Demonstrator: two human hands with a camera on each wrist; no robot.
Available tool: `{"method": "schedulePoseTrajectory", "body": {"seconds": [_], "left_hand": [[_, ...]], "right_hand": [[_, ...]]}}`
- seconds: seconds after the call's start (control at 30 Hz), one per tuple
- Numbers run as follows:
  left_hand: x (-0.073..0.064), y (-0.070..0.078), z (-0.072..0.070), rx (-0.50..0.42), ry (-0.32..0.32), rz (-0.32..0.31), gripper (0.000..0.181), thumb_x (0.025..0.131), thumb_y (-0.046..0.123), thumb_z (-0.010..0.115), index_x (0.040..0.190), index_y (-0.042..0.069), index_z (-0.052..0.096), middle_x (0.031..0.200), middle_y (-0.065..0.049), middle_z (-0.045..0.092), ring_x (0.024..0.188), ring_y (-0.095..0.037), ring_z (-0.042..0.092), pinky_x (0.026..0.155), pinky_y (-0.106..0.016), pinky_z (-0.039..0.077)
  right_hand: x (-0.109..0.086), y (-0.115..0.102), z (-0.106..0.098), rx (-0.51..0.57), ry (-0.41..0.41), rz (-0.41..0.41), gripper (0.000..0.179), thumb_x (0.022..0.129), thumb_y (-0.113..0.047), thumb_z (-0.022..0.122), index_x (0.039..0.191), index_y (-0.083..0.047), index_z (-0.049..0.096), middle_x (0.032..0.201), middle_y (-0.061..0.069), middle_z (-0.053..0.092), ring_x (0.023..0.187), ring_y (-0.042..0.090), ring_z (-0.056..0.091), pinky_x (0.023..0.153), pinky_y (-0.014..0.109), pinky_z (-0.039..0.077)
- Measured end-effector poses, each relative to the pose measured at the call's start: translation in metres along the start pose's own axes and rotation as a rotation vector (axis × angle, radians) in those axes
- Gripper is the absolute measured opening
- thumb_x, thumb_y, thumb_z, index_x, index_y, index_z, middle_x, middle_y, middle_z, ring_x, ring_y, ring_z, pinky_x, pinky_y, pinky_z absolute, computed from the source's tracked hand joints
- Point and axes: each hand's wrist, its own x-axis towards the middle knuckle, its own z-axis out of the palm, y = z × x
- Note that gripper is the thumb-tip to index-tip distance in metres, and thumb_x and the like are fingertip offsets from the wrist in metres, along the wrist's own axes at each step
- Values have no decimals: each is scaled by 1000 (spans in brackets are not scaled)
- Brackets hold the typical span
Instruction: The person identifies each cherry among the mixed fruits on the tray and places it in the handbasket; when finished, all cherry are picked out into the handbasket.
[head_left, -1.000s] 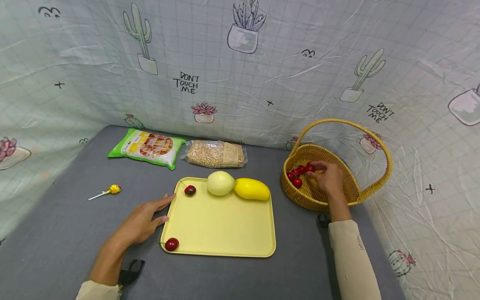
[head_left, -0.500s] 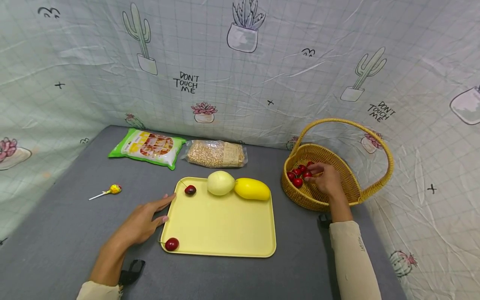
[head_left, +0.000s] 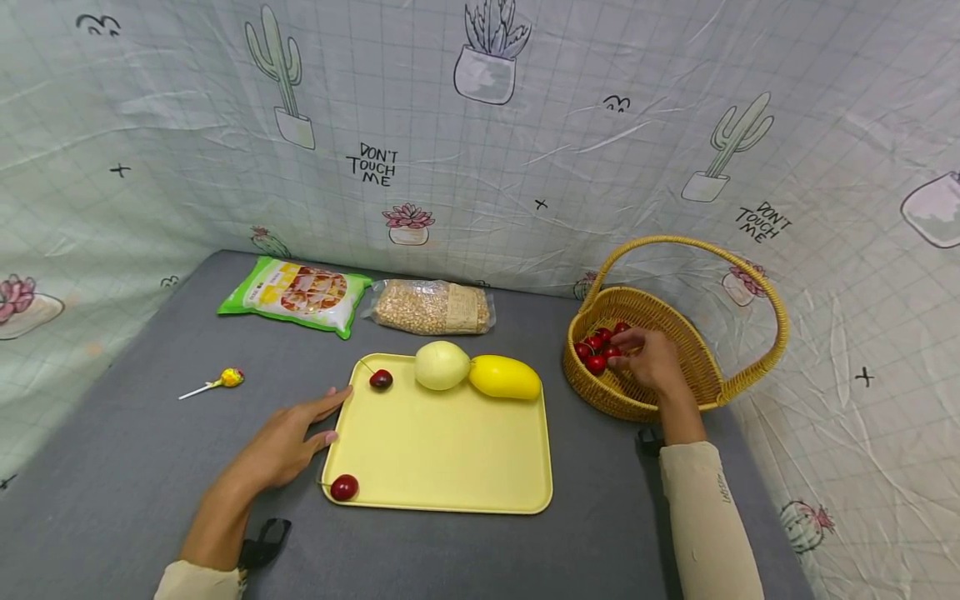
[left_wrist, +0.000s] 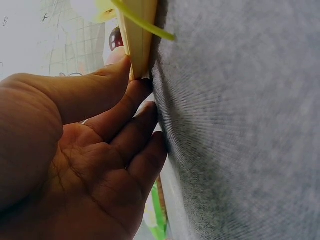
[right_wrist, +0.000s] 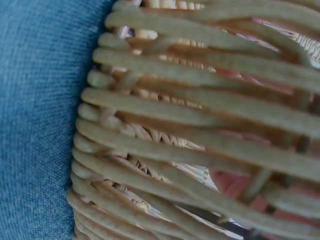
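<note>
A yellow tray (head_left: 438,454) lies on the grey table. On it are two dark red cherries, one far-left cherry (head_left: 381,380) and one near-left cherry (head_left: 344,487), plus a round pale green fruit (head_left: 442,366) and a yellow mango-like fruit (head_left: 505,377). My left hand (head_left: 281,446) touches the tray's left edge with thumb and fingertips, fingers extended. Inside the wicker basket (head_left: 611,405) my right hand (head_left: 654,362) pinches a red cherry (head_left: 612,354) between thumb and finger. Several other cherries (head_left: 596,364) lie beside it. In the right wrist view, weave (right_wrist: 175,110) mostly hides the hand.
Behind the tray lie a green-and-white food bag (head_left: 303,293) and a clear packet of grains (head_left: 427,307). Left on the table is a lollipop (head_left: 231,377). The basket's tall handle (head_left: 776,325) arches over its bowl. A printed cloth (head_left: 525,158) hangs behind.
My right hand has shifted slightly toward the near side inside the basket with the cherry, uncovering another cherry behind it. The left hand and tray stay put.
</note>
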Motion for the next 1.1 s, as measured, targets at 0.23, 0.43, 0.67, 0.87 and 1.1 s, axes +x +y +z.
{"method": "schedulePoseTrajectory", "body": {"seconds": [0.23,0.43,0.67,0.87,1.1], "left_hand": [[1,0,2,0,-7,-8,66,100,5,71,161,9,47,160,-32,45,146,-56,46,113,-74,40],[1,-2,2,7,-8,-10,67,99,6,72,161,9,47,159,-33,46,145,-57,46,111,-75,40],[2,-1,2,2,-28,-28,68,100,6,70,163,10,45,161,-32,43,147,-56,44,114,-75,38],[3,-3,-1,18,-23,-16,69,98,8,74,162,10,46,159,-33,46,144,-57,47,111,-75,41],[3,-3,-1,12,-18,-20,68,99,7,73,162,9,46,160,-31,45,146,-55,46,114,-74,39]], "right_hand": [[1,0,0,22,101,-44,31,93,-16,84,121,-5,77,123,20,76,102,33,63,83,36,51],[0,-4,3,77,262,-125,26,95,-17,82,118,-6,77,117,17,78,104,35,64,86,36,47],[1,-11,7,88,534,-306,26,88,-12,89,110,-3,79,104,18,78,96,39,62,82,34,43],[-5,-21,8,90,696,-491,27,81,-5,92,105,-1,82,97,19,79,84,28,58,75,33,43],[-21,-48,10,105,702,-616,26,80,-5,93,103,0,82,93,20,78,82,34,60,78,21,42]]}}
